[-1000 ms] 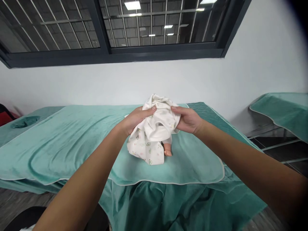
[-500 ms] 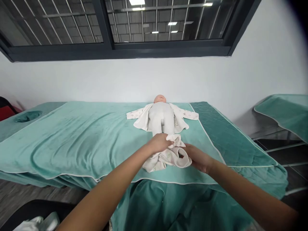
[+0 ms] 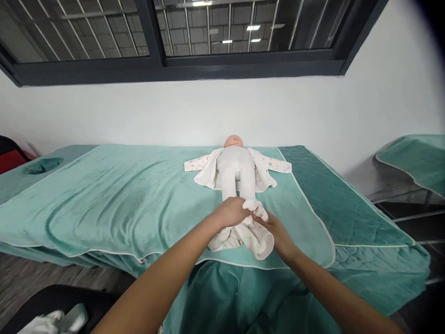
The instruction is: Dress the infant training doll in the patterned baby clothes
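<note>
A baby doll (image 3: pixel 236 169) lies on its back on a teal towel (image 3: pixel 132 204), head toward the wall. Its white printed top (image 3: pixel 269 167) lies open with the sleeves spread out. Bunched white printed trousers (image 3: pixel 250 234) sit at the doll's feet near the towel's front edge. My left hand (image 3: pixel 231 212) is closed on the top of the bunched trousers. My right hand (image 3: pixel 276 232) pinches the same cloth from the right. The doll's feet are hidden by my hands and the cloth.
The towel covers a long bed with a darker teal sheet (image 3: pixel 323 185) against a white wall under a dark window (image 3: pixel 174 41). A second teal-covered bed (image 3: pixel 417 160) stands at the right. Something red (image 3: pixel 12 160) lies at far left; pale cloth (image 3: pixel 52 321) at bottom left.
A second ago both hands held the trousers bunched up high over the doll's legs. They came down toward the front edge, and the doll's bare body and legs now show.
</note>
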Motion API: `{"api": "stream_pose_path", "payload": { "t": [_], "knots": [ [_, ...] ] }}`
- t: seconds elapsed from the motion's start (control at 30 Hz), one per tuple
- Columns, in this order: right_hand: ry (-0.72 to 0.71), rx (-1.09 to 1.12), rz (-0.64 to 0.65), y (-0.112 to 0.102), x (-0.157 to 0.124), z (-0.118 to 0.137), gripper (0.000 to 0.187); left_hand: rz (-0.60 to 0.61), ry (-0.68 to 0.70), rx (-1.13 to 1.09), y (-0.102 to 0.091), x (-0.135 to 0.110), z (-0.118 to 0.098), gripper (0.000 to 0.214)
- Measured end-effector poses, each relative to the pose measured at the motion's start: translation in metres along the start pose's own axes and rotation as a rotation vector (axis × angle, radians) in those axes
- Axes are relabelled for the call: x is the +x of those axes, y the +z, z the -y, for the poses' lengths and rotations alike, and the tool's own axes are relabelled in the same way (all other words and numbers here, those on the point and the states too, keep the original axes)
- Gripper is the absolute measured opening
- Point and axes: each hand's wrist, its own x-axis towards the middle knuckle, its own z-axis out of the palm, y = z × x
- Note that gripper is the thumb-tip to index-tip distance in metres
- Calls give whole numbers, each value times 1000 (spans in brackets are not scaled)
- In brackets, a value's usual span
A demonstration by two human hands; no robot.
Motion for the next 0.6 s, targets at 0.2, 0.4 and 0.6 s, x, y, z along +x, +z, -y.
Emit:
{"api": "stream_pose_path", "payload": {
  "t": [0.2,0.4,0.6],
  "knots": [
    [4,10,-42,3,-10,1,35,47,-22,-167,-7,-7,-2,30],
    [-72,77,-102,-3,0,-2,30,129,-66,-387,-14,-13,-5,39],
    [-162,263,-174,-11,21,-5,20,262,63,-551,-28,-12,1,57]
  ]
}}
